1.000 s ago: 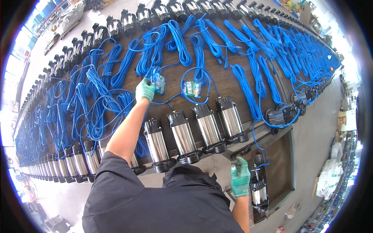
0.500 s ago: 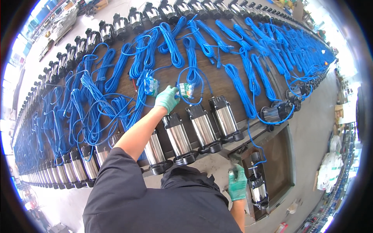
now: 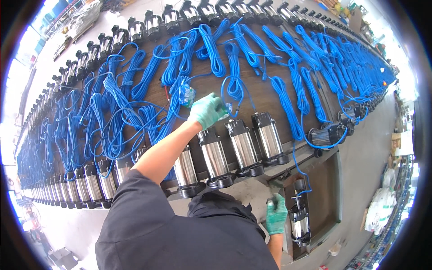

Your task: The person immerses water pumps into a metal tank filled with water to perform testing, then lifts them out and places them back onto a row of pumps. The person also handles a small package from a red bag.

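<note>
My left hand [image 3: 207, 110], in a green glove, reaches across the brown table [image 3: 270, 96] and closes over a small clear plastic packet [image 3: 228, 108], which it mostly hides. A second packet of the same kind [image 3: 185, 94] lies just to the left among the blue cables [image 3: 211, 49]. Steel pumps [image 3: 238, 144] stand in a row right below the hand. My right hand [image 3: 275, 215], also gloved, is low at the table's near edge beside a single pump [image 3: 299, 220] on a lower shelf. Its fingers are curled, and I cannot make out what they hold.
Rows of steel pumps line the far edge [image 3: 189, 13] and the near left edge [image 3: 85, 186] of the long table. Coiled blue cables cover most of its top. A black motor [image 3: 326, 135] lies at the right edge, and bags [image 3: 382, 211] sit on the grey floor beyond.
My left hand has moved right from the first packet to the second one and closed over it. My right hand has stayed by the lower pump.
</note>
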A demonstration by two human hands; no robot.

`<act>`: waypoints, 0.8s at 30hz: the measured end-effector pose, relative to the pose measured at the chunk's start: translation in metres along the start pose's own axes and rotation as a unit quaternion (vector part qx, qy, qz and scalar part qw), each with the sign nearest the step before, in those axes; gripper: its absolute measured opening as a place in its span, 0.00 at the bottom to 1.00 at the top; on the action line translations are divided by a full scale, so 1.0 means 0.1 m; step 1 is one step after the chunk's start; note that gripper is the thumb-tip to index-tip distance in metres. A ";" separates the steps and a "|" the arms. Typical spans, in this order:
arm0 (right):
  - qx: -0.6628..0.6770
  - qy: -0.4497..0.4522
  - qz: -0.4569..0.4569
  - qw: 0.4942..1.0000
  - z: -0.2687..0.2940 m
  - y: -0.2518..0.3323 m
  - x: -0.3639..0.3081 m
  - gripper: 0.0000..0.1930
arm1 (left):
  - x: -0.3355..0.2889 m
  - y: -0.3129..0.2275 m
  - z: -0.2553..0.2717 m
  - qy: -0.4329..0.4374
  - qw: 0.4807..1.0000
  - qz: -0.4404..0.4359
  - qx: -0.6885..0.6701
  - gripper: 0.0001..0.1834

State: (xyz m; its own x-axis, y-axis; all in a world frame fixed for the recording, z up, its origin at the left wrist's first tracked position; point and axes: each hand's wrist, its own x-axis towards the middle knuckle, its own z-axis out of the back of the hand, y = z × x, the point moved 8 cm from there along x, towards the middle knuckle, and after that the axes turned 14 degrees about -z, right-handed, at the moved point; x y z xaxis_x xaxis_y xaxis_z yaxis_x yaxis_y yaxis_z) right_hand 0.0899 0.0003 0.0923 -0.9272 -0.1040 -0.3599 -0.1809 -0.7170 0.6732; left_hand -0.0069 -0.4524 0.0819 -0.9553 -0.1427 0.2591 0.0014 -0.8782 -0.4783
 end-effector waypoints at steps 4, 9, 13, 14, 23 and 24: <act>0.003 0.013 -0.008 1.000 -0.04 0.05 0.04 0.15 | -0.35 0.05 0.65 -0.012 0.998 0.053 0.032 0.19; -0.017 0.034 0.011 0.999 -0.10 0.16 0.07 0.15 | -0.82 0.68 1.38 -0.061 0.984 0.154 0.063 0.14; -0.027 0.030 0.023 0.999 -0.12 0.15 0.09 0.15 | -1.02 1.06 1.63 -0.183 0.955 0.206 0.107 0.14; -0.027 0.035 0.021 0.999 -0.13 0.17 0.09 0.15 | -1.04 1.10 1.68 -0.223 0.946 0.204 0.115 0.14; -0.017 0.045 0.003 0.999 -0.11 0.12 0.11 0.15 | -1.41 1.52 1.07 -0.348 0.860 0.301 -0.219 0.07; -0.003 0.044 -0.006 0.999 -0.10 0.07 0.11 0.15 | -1.40 1.40 1.01 -0.347 0.845 0.306 -0.266 0.06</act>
State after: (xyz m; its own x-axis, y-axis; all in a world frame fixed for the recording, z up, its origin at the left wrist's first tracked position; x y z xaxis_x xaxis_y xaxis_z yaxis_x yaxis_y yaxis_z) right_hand 0.0811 -0.0128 0.0867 -0.8926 -0.1558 -0.4230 -0.1890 -0.7225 0.6651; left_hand 0.1573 -0.6018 0.0632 -0.4190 -0.8923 0.1678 0.1228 -0.2389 -0.9633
